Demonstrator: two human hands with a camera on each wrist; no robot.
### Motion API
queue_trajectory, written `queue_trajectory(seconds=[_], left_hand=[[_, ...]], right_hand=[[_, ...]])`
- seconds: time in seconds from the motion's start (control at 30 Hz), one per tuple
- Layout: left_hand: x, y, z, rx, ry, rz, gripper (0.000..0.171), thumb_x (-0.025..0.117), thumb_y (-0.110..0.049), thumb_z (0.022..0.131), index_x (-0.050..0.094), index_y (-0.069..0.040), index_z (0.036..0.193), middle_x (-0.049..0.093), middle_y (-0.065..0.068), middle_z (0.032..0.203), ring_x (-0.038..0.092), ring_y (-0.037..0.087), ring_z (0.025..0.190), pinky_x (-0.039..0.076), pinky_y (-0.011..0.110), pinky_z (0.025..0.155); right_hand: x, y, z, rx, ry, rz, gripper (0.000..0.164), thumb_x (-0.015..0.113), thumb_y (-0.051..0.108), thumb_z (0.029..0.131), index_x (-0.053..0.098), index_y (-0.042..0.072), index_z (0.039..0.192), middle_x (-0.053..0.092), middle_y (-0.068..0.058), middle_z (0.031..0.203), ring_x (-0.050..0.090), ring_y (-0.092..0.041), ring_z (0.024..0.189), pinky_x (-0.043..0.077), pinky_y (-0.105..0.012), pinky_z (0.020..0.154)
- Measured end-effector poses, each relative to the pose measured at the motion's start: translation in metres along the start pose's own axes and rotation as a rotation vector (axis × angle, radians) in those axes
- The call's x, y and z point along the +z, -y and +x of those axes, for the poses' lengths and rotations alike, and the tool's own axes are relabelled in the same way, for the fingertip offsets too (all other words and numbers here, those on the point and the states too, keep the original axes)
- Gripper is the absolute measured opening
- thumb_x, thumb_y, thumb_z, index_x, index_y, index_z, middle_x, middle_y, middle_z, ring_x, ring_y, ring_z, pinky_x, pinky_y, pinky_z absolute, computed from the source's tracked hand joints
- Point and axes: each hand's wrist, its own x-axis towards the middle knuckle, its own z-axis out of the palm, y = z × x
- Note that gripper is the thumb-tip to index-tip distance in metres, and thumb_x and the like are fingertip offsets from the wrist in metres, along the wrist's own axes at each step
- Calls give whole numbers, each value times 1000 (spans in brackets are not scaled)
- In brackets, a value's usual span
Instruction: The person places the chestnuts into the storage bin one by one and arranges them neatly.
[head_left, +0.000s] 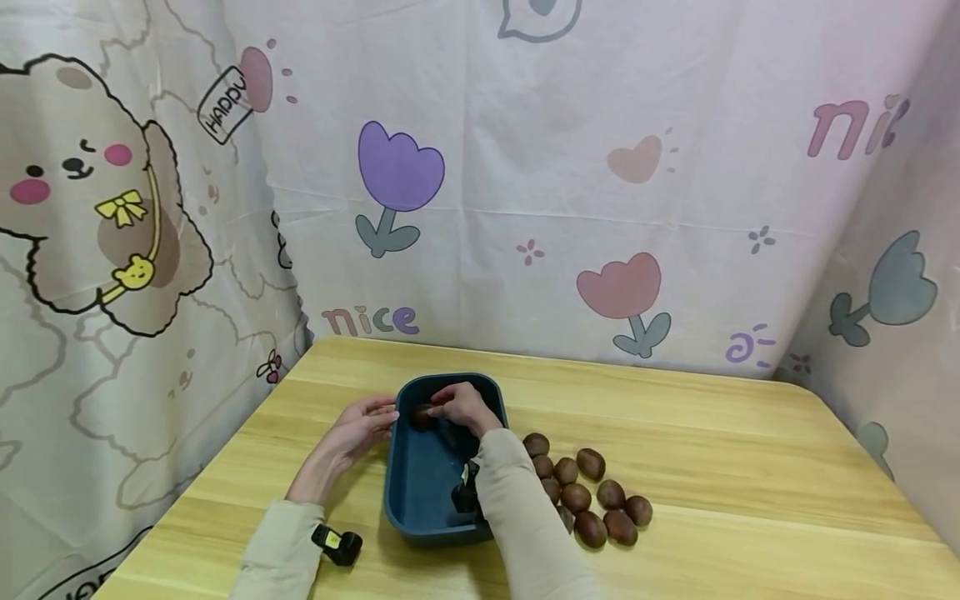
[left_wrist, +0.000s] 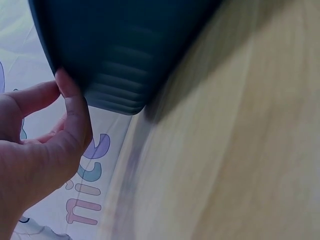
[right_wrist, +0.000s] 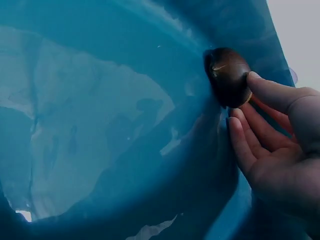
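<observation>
A deep blue plastic bin (head_left: 420,492) stands on the table. My right hand (head_left: 462,406) reaches into its far end and holds a glossy brown chestnut (head_left: 423,417) between thumb and fingertips. In the right wrist view, that chestnut (right_wrist: 231,75) is close to the bin's inner wall, and whether it touches is hard to tell. My left hand (head_left: 363,429) is at the bin's left rim. The left wrist view shows its thumb and a finger (left_wrist: 75,112) meeting at the edge, against the bin's outer wall (left_wrist: 125,60).
Several loose chestnuts (head_left: 576,497) lie on the wooden table (head_left: 720,467) right of the bin, some partly hidden by my right sleeve (head_left: 517,508). A printed curtain (head_left: 510,275) hangs behind the table's far edge. Black wrist cameras (head_left: 341,546) are strapped to both arms.
</observation>
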Motion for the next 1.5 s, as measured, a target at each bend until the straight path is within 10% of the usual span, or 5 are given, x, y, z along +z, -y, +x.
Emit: queue_trajectory(seconds=[0.43, 0.7, 1.5], left_hand=[[1, -2, -1, -10, -6, -25, 45, 50, -2, 99, 32, 15, 137, 60, 4, 96, 58, 9, 77, 50, 22, 69], [-1, -2, -1, -14, -13, -22, 46, 51, -3, 99, 32, 15, 137, 60, 4, 96, 58, 9, 77, 50, 22, 70], [0, -2, 0, -17, -15, -33, 48, 53, -3, 98, 33, 15, 137, 62, 5, 98, 60, 11, 80, 51, 22, 70]], right_hand=[[-44, 32, 4, -84, 68, 352, 32, 63, 3, 93, 59, -10, 122, 63, -21, 117, 61, -33, 107, 50, -40, 91], [-94, 53, -16, -195, 114, 238, 30, 61, 8, 95, 60, -8, 120, 64, -20, 115, 63, -22, 97, 50, -41, 91], [-163, -49, -66, -118, 140, -54, 30, 66, 12, 92, 63, -7, 115, 66, -10, 104, 62, -23, 96, 52, -43, 86]])
